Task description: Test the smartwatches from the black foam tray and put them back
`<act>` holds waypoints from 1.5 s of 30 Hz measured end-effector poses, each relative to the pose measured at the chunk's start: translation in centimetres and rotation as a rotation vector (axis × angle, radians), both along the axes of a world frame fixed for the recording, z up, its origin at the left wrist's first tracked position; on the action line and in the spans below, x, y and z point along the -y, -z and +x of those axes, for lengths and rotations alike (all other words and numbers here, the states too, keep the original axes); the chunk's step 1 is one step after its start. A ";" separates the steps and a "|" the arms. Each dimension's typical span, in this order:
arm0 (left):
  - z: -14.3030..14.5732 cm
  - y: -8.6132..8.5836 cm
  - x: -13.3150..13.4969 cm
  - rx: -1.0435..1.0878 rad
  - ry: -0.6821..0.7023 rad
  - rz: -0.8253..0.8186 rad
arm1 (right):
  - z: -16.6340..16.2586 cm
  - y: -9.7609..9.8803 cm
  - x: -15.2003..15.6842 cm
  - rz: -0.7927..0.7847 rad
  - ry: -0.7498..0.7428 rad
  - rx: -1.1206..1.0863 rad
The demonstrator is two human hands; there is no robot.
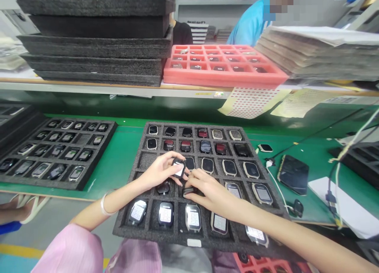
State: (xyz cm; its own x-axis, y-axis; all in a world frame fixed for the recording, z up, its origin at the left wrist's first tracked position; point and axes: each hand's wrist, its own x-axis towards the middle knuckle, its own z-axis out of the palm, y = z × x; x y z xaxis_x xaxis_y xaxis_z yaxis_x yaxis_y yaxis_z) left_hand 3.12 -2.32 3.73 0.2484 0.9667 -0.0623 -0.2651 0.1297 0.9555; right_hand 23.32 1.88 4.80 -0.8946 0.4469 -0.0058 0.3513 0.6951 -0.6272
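Note:
My left hand is closed on a smartwatch with a lit white screen, held above the dark grey foam tray. Just to its right, the fingers of my right hand are closed around a second dark watch, low over a tray compartment. That watch is mostly covered by my fingers. Rows of watch bodies without straps fill most compartments around both hands. In the front row several screens are lit with white pages, such as the silver watch. Farther back the screens are dark or reddish.
Another foam tray of watches lies to the left. On the right are a black phone-like device, a loose watch and cables. A shelf ahead bears stacked black foam and a pink tray. A person in blue is beyond.

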 end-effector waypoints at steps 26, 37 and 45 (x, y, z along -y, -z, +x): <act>1.0 0.0 5.1 -1.942 -0.056 0.501 | 0.2 -2.4 -1.3 -0.931 0.139 -0.365; -0.7 0.0 4.7 -1.576 0.086 0.384 | 0.7 -1.3 -1.6 -1.180 0.112 -0.472; -1.0 -1.7 1.9 -0.532 -0.121 0.204 | 1.0 -1.4 -1.9 -1.154 0.171 -0.543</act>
State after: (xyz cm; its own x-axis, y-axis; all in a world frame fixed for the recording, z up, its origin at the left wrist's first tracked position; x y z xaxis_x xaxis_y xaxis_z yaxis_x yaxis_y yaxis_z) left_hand 2.12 -4.26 5.46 0.1212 0.9917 0.0422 0.2567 -0.0724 0.9638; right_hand 24.32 3.82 6.19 -0.8359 0.5358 -0.1191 -0.1065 -0.3712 -0.9224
